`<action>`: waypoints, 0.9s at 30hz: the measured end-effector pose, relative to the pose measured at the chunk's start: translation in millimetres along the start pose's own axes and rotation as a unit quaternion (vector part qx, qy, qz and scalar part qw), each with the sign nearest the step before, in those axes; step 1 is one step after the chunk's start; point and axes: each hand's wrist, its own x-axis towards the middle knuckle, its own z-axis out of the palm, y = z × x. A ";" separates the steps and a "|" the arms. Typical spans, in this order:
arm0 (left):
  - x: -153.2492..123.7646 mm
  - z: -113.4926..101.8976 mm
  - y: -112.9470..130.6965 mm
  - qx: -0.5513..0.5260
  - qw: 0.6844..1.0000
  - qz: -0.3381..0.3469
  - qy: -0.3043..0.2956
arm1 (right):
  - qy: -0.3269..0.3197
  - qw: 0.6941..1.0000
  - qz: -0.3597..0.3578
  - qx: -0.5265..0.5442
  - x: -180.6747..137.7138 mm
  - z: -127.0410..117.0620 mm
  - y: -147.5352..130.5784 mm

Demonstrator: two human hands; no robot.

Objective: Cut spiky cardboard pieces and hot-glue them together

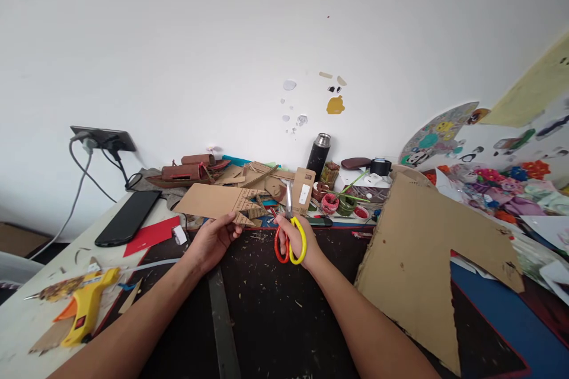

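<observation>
My left hand pinches the lower edge of a flat piece of brown cardboard between thumb and fingers. Dark printing and pointed, cut-looking strips show at the cardboard's right end. Close by on the right, my right hand grips a pair of scissors with one red and one yellow handle loop. Their blades point up and away and look closed or nearly so, apart from the cardboard. Both hands are above a dark cutting mat dotted with small scraps.
A metal ruler lies on the mat. At left are a yellow glue gun, a black phone and red card. Behind stand brown model boats, paint jars and a black flask. Large cardboard occupies the right.
</observation>
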 end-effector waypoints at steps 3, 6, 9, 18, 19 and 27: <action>-0.3 0.1 -0.3 0.005 1.000 0.005 -0.002 | 0.050 0.999 -0.020 0.005 6.7 -7.4 0.3; -0.9 0.5 -0.6 0.011 1.000 0.007 -0.005 | 0.081 0.996 -0.033 0.014 10.0 -12.2 -0.5; -1.9 1.4 -1.1 0.022 1.000 0.011 -0.013 | 0.082 0.996 -0.035 0.019 8.3 -11.9 -2.7; -2.1 -0.2 0.6 0.017 1.000 0.007 -0.024 | -0.035 0.999 0.012 0.034 -7.3 5.3 -5.5; -1.7 -0.6 0.9 0.014 1.000 0.006 -0.023 | -0.044 0.999 0.018 0.028 -8.3 7.0 -4.6; -2.4 0.7 0.9 0.033 0.999 0.006 -0.033 | -0.001 0.999 0.020 0.032 -1.9 1.3 -2.4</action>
